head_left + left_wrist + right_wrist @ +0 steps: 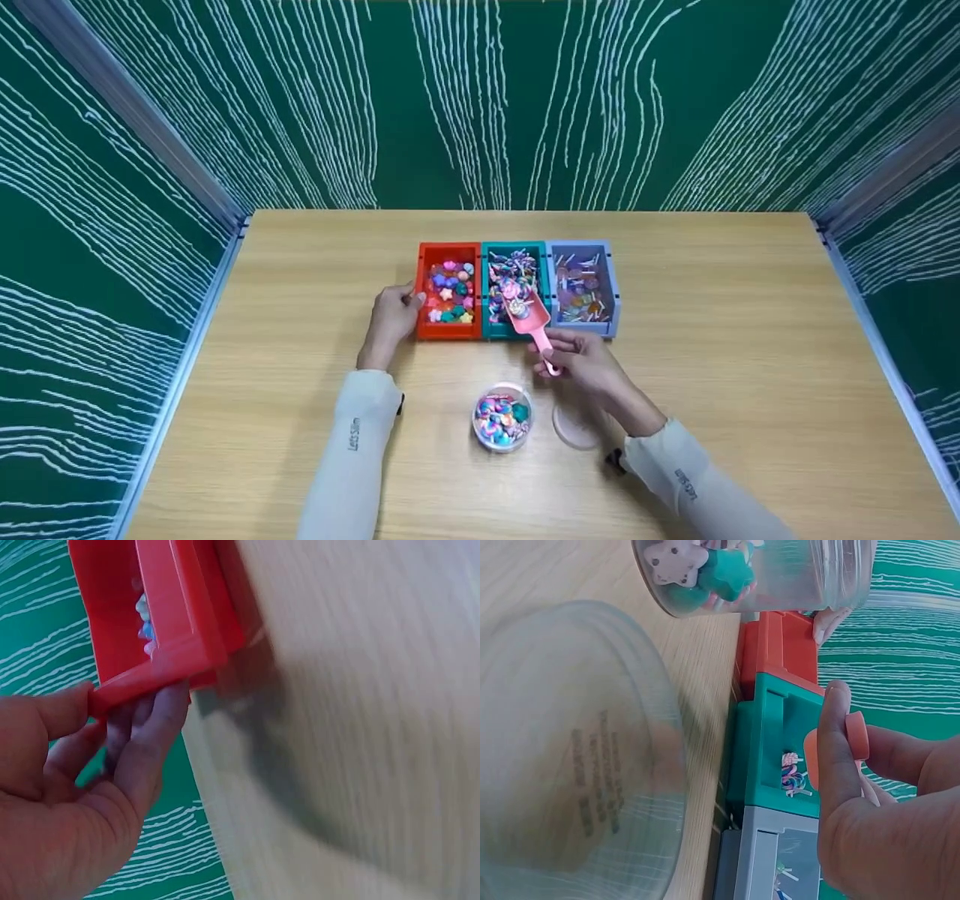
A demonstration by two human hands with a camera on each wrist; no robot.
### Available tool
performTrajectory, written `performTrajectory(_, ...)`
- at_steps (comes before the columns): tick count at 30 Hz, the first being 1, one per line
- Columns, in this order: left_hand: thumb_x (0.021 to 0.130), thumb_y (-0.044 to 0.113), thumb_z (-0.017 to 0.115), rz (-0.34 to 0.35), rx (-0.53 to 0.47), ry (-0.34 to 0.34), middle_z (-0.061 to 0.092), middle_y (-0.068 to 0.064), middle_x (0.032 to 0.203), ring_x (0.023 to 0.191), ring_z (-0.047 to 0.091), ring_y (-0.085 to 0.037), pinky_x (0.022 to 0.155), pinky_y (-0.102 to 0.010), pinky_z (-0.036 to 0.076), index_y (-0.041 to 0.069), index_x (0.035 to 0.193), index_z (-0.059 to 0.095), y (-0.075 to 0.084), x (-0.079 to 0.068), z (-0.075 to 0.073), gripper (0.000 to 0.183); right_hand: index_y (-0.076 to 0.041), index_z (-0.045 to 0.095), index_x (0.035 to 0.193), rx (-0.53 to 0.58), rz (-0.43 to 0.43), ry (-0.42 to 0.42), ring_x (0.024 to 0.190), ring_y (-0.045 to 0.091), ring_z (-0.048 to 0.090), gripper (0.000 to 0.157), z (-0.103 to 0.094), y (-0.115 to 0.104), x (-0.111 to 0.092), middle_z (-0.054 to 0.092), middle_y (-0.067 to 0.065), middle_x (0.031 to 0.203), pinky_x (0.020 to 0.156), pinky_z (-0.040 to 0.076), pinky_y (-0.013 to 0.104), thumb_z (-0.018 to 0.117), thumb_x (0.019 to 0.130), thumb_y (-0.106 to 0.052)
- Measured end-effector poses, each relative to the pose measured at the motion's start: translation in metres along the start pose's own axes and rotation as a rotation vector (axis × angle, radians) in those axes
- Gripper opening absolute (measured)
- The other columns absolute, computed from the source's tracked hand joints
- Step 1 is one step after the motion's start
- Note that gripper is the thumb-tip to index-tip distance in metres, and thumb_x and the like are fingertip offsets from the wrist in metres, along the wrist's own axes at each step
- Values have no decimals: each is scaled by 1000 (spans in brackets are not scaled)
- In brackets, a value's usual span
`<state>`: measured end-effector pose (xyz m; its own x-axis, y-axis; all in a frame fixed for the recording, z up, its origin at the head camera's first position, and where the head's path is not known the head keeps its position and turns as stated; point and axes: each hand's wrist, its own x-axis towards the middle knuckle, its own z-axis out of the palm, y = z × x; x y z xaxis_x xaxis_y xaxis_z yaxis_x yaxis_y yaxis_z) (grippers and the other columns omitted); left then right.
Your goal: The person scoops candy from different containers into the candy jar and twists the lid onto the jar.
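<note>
My right hand (589,364) grips the handle of a pink scoop (531,318), with a few lollipop-shaped charms in its bowl. The scoop is over the front of the green bin (546,330), which holds many small striped and swirled charms (513,262). At the left, my left hand (393,319) holds the side wall of the red bin (450,331), thumb on the rim and fingers below it in the left wrist view. Star and flower beads (448,292) lie inside the red bin. A clear jar (810,577) nearer me contains mixed charms.
Joined to the green bin's right is a grey-blue bin (614,300) with translucent lollipop charms. A round clear lid (576,427) lies flat right of the jar, under my right forearm. Green walls with white lines enclose the wooden table (750,315).
</note>
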<state>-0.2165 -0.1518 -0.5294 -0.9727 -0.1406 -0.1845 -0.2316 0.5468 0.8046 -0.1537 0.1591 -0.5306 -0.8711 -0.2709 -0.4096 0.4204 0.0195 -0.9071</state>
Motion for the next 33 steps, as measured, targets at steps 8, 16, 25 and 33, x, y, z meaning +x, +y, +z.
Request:
performTrajectory(8, 103, 7, 66, -51, -180, 88, 69, -26, 126, 109, 65, -33, 90, -39, 55, -3, 141, 64, -8, -1, 4, 39, 14, 44, 152, -9, 11, -16, 84, 13, 74, 48, -3, -4, -8, 68, 29, 132, 81, 62, 28, 52, 105, 7)
performTrajectory(16, 102, 5, 68, -127, -285, 126, 68, -21, 122, 110, 61, -30, 91, -35, 52, -2, 138, 68, -9, -1, 4, 37, 13, 46, 151, -61, 0, -63, 87, 14, 74, 46, -6, -11, -18, 72, 24, 128, 85, 62, 30, 53, 106, 4)
performTrajectory(25, 101, 1, 67, -179, -416, 66, 64, -19, 127, 106, 62, -24, 80, -24, 52, -1, 141, 65, -11, 1, 0, 40, 16, 45, 150, -47, -5, -108, 88, 14, 74, 47, -9, -15, -28, 76, 13, 118, 84, 62, 29, 53, 105, 4)
performTrajectory(33, 99, -6, 67, -168, -513, 36, 64, -18, 126, 93, 65, -18, 72, -24, 56, 0, 140, 66, -12, -3, 0, 42, 15, 48, 149, -97, -27, -138, 91, 17, 76, 46, -17, -14, -41, 74, 20, 125, 88, 62, 35, 56, 105, 3)
